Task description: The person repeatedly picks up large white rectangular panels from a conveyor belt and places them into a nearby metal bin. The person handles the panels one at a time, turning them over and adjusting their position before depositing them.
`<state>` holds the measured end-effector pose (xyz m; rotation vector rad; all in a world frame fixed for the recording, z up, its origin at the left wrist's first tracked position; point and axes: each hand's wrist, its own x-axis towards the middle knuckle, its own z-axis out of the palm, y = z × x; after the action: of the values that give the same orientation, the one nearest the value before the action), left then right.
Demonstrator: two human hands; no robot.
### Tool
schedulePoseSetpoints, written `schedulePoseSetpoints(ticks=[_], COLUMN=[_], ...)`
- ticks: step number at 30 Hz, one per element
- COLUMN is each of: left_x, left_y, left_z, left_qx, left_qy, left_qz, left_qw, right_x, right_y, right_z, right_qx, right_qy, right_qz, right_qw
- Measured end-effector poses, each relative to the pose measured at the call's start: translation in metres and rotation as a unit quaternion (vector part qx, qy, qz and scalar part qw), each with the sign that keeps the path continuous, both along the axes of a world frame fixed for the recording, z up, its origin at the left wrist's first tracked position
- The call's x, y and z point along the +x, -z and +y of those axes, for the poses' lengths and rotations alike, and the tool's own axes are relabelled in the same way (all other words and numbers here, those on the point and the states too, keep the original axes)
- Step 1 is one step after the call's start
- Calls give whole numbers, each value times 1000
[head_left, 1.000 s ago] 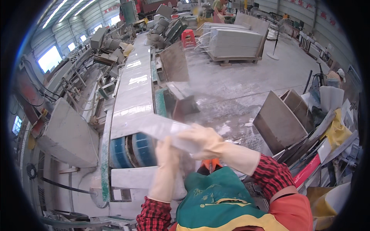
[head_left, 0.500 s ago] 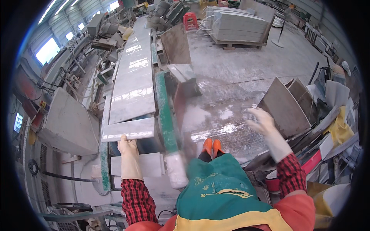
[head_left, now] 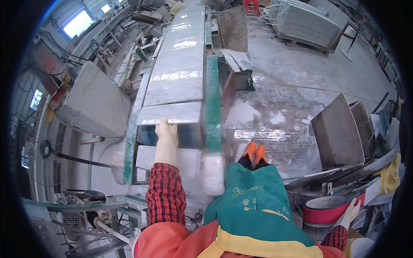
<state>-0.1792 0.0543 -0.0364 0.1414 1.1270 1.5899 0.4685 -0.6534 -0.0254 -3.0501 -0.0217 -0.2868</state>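
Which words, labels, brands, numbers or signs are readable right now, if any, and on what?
Green apron: pale printed marks, too small and blurred to read.
White slab at the left hand: no text visible.
Red bucket near the right hand: no text visible.
Nothing else shows legible text.

Pale print (head_left: 246, 202) on green apron (head_left: 271, 185), too small to read

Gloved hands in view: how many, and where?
2. Left gloved hand at the near edge of a pale slab; right gloved hand beside the red tub, lower right. No others show.
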Motion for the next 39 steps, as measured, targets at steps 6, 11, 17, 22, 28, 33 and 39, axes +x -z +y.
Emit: schedulePoseSetpoints(ticks=[6,11,17,22,28,33,39], left_x=[6,15,15,2,-11,-73,-34], left_y=[14,10,6,26,62,72,1], left_z=[16,13,11,27,48,54,39], left_qx=[3,-16,-48,-49,67,-101,-207], left_qy=[1,1,28,34,108,217,327], left_qz=[-5,10,68,45,204,361,517], left_qw=[1000,1000,996,997,971,901,764], right_x=[1,-18,-26,-32,-84,-80,-53], right_y=[16,9,6,8,-29,-35,-16], right_z=[-9,0,9,8,47,89,66], right_qx=[34,34,48,33,-60,-78,-27], right_qy=[-10,8,0,-25,-40,-47,-16], right_qz=[-42,-32,-35,-54,-71,-77,-93], right_qw=[998,999,998,998,995,993,995])
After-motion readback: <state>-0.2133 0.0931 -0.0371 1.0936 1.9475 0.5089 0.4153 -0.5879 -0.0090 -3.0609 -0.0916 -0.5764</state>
